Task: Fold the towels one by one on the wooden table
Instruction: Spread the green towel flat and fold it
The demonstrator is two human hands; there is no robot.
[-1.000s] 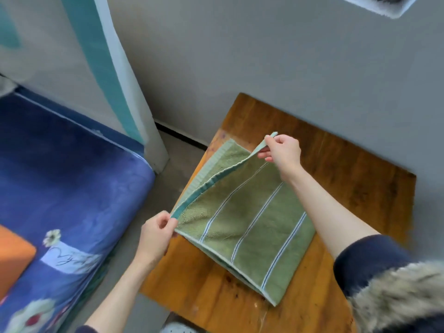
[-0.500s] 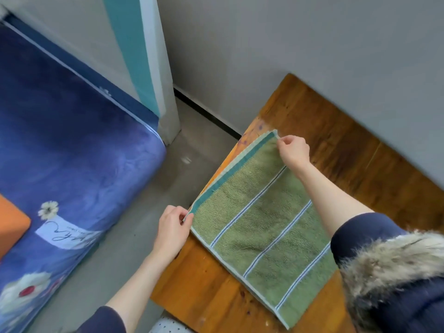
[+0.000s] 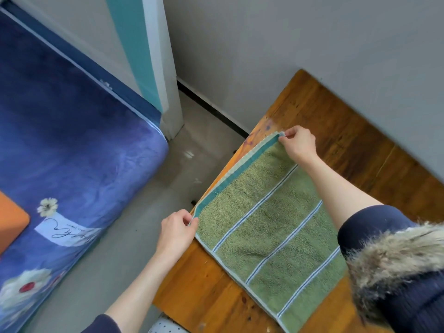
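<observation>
Step in hand: you are laying the top layer of the green striped towel (image 3: 269, 227) onto the layer below, matching corners along the teal-banded edge. By my reading this fold is all but placed.
Towel position: it lies flat on the wooden table (image 3: 348, 150), at the table's left side, the banded edge running along or just over the table's left rim; the near corner runs down toward the bottom of the view.
Left hand: your left hand (image 3: 176, 233) pinches the near corner of the banded edge between thumb and curled fingers (image 3: 187, 218), closed tight on the cloth, just off the table's rim.
Right hand: your right hand (image 3: 299, 141) pinches the far corner of the same edge, fingertips narrow and closed on the hem.
Layer alignment: a pale strip of the lower layer shows beside the teal band, so the edges look slightly offset. I cannot tell how many layers lie underneath.
Next move, judged: let go of both corners only once the edges sit square, then smooth the face flat before any further fold.
Risk, judged: with the edge so close to the rim, a tug to the left could drag the cloth off the table.
Surroundings: blue floral bed (image 3: 72, 152) to the left, grey floor (image 3: 134, 236) between bed and table.
</observation>
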